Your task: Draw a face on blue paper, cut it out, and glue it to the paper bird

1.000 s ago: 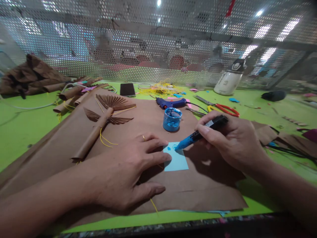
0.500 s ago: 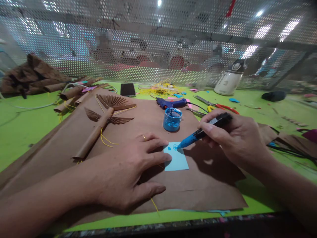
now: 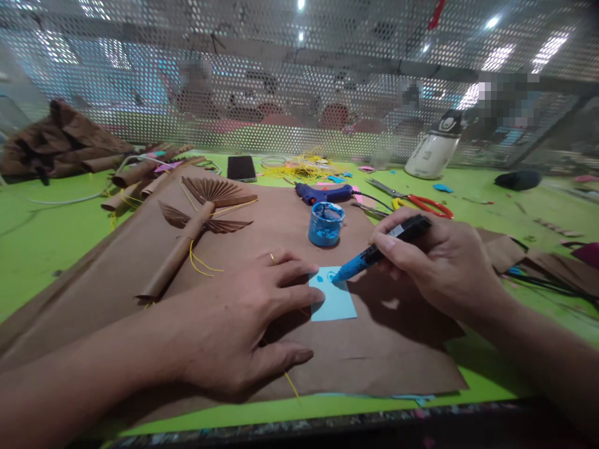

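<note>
My left hand (image 3: 248, 312) lies flat with its fingers spread, two fingertips pressing on the left edge of a small light-blue square of paper (image 3: 337, 304). Two darker blue marks show near the top of that square. In my right hand (image 3: 430, 262) is a black marker (image 3: 369, 257) whose front end is coated in blue; its tip touches the paper at the right-hand mark. Just beyond stands an open jar of blue paint (image 3: 325, 226), smeared on the outside. Beneath everything is a brown paper sheet (image 3: 374, 368).
A rolled-paper figure with pleated fans (image 3: 194, 234) lies left. Behind the jar are a blue glue gun (image 3: 322, 193), scissors (image 3: 416, 202), a phone (image 3: 241, 168) and yellow string (image 3: 309, 167). A white bottle (image 3: 433, 153) stands back right, before a perforated metal screen (image 3: 299, 81).
The marker and my right hand have shifted very slightly left, the tip staying at the right-hand mark. My left hand has stayed in place on the paper.
</note>
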Available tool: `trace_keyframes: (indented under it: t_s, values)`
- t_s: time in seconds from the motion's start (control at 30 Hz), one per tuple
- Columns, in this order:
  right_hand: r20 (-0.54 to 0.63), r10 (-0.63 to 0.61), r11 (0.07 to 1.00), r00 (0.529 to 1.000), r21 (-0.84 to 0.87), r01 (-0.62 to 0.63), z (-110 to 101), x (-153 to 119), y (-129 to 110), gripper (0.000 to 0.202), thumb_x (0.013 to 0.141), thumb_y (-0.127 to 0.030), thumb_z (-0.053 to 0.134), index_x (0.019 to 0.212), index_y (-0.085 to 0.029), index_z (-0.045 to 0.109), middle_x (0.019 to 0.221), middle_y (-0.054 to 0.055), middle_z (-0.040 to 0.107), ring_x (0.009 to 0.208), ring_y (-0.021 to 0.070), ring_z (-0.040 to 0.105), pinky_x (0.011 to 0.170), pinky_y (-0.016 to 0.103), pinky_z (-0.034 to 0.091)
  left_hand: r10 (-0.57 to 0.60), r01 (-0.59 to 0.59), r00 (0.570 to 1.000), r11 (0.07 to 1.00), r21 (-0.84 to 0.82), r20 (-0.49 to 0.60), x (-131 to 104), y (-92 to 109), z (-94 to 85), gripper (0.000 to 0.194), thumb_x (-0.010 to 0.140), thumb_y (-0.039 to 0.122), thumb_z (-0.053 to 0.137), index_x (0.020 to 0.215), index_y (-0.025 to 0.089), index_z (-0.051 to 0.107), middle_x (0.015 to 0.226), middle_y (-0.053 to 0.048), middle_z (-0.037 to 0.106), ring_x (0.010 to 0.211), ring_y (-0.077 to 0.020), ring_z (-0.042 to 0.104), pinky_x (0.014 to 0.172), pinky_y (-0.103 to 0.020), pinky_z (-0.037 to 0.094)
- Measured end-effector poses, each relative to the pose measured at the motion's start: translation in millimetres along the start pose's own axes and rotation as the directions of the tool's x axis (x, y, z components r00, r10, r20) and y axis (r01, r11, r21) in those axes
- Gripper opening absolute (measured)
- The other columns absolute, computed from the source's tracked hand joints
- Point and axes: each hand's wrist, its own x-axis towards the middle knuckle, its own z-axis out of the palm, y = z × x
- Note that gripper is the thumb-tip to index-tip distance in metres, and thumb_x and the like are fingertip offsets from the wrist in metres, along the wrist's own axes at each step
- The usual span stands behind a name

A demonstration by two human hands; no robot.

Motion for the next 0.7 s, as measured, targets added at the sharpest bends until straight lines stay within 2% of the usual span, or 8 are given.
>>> trace_keyframes:
  t_s: [0.17,0.33,0.57,0.7]
  values:
    - [0.009,-0.006,1.0,1.0,-0.007,0.006,-0.3,0.2,-0.7,0.016,0.085,-0.023,0.062,0.069,-0.021,0.06,0.055,-0.004,0.054,0.046,0.0094,0.049,0.044,0.023,0.037,0.014,-0.013,1.0,1.0,-0.009,0.026,0.5,-0.7,0.1,0.031,0.089,0.042,0.059,0.109,0.019,0.064,0.126,-0.015,0.062,0.112,-0.034,0.056,0.097,-0.052,0.045]
    - [0.007,0.023,1.0,1.0,-0.016,-0.023,-2.1,0.5,1.8,0.015,0.084,-0.027,0.063,0.071,-0.022,0.061,0.052,-0.004,0.053,0.044,0.0104,0.047,0.043,0.025,0.036,-0.009,0.008,1.0,1.0,-0.027,-0.019,-0.4,0.7,1.8,0.028,0.087,0.039,0.063,0.108,0.02,0.064,0.127,-0.013,0.062,0.114,-0.0333,0.055,0.1,-0.05,0.043]
    - [-0.046,0.043,0.999,0.998,0.006,-0.042,-4.4,-0.2,7.4,0.014,0.085,-0.031,0.064,0.073,-0.023,0.064,0.052,-0.003,0.052,0.044,0.0125,0.049,0.044,0.028,0.038,-0.001,0.001,1.0,0.999,-0.032,0.016,-0.5,-0.2,-0.6,0.028,0.088,0.04,0.061,0.107,0.02,0.065,0.124,-0.014,0.062,0.111,-0.033,0.057,0.098,-0.05,0.044]
    - [-0.016,0.036,0.999,0.999,0.006,-0.036,-3.2,-0.7,7.0,0.015,0.085,-0.033,0.065,0.073,-0.023,0.064,0.054,-0.003,0.054,0.045,0.0121,0.049,0.044,0.028,0.037,-0.01,0.01,1.0,1.0,-0.022,0.002,-1.1,0.3,0.2,0.029,0.088,0.04,0.061,0.108,0.02,0.065,0.125,-0.013,0.062,0.113,-0.0337,0.056,0.099,-0.05,0.043]
